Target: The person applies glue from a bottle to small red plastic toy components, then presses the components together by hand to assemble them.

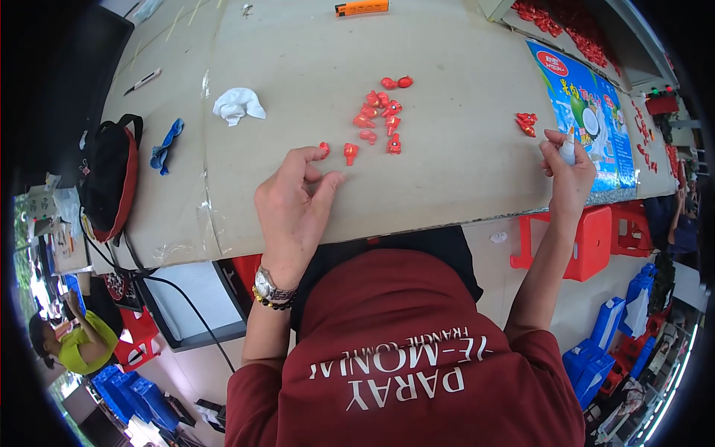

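Note:
Several small shiny red figurines [369, 119] lie in a loose cluster on the grey tabletop. One red figurine [351, 153] stands a little nearer to me, beside my left hand [294, 197]. That hand is open, thumb and index finger apart, its index fingertip against another small red figurine [324, 148]. Whether it touches or lightly pushes that piece I cannot tell. On the right, my right hand [570, 173] is closed around a small white squeeze bottle [568, 153] with an orange tip pointing up. A few more red figurines [526, 124] lie just beyond the right hand.
Left on the table are a crumpled white tissue [239, 105], a blue cloth strip [166, 147], a pen [143, 81] and a black-and-red bag [109, 179]. An orange box cutter [362, 7] lies at the far edge. A blue printed sheet [596, 127] covers the right end; red stools [588, 242] stand below.

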`<state>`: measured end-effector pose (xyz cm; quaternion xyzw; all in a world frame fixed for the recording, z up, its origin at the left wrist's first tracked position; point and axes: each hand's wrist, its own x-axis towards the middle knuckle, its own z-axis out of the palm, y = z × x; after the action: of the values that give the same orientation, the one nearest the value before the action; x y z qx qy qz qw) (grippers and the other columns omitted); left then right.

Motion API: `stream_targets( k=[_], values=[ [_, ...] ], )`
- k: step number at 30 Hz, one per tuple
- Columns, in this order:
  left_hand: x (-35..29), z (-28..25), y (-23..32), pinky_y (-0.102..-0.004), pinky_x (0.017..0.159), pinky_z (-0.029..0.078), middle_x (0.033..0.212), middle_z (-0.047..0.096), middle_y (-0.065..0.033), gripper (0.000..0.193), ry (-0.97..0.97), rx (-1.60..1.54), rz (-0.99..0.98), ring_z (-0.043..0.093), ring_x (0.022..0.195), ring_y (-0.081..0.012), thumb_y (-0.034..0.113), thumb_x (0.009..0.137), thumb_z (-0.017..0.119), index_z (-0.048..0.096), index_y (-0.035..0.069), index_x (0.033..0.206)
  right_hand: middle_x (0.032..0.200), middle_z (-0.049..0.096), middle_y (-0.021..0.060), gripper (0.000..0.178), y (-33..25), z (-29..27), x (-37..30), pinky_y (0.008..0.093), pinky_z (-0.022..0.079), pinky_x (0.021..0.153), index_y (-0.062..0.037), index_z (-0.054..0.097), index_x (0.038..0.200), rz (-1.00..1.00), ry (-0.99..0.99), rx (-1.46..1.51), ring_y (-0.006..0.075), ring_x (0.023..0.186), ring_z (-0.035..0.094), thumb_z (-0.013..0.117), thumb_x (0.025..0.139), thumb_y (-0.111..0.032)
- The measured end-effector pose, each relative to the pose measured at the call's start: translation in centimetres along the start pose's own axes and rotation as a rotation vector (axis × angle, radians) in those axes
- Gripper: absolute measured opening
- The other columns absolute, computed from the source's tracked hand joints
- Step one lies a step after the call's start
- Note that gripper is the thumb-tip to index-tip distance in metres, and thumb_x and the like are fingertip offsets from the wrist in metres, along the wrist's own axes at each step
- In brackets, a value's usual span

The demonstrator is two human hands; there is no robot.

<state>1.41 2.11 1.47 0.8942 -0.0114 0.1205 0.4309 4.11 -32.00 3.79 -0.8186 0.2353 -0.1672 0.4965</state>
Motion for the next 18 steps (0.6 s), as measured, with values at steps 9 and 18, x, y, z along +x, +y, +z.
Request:
stream_targets(
  k=[9, 18],
  values=[
    [0.7, 1.2, 1.4, -0.0317, 0.048, 0.042, 0.063, 0.058, -0.0065, 0.026, -0.054, 0.184, 0.062, 0.054, 0.050, -0.0201, 0.018, 0.073, 0.076, 0.061, 0.004, 0.090, 0.080, 0.061, 0.0004, 0.020, -2.8, 4.3, -5.1, 0.0201, 0.047, 0.062, -0.0019, 0.067, 0.097, -0.112, -0.331, 0.216, 0.0060, 0.068, 0.056, 0.067, 0.078, 0.002],
    [0.9, 2.7, 1.0, -0.0281, 0.051, 0.042, 0.070, 0.060, -0.0066, 0.018, 0.067, 0.245, 0.222, 0.054, 0.054, -0.0168, 0.012, 0.075, 0.074, 0.064, 0.003, 0.088, 0.101, 0.054, 0.0036, 0.034, -3.1, 6.8, -7.6, 0.0232, 0.045, 0.077, -0.0054, 0.047, 0.111, -0.125, -0.619, 0.428, 0.0106, 0.091, 0.054, 0.056, 0.080, 0.007]
  ],
)
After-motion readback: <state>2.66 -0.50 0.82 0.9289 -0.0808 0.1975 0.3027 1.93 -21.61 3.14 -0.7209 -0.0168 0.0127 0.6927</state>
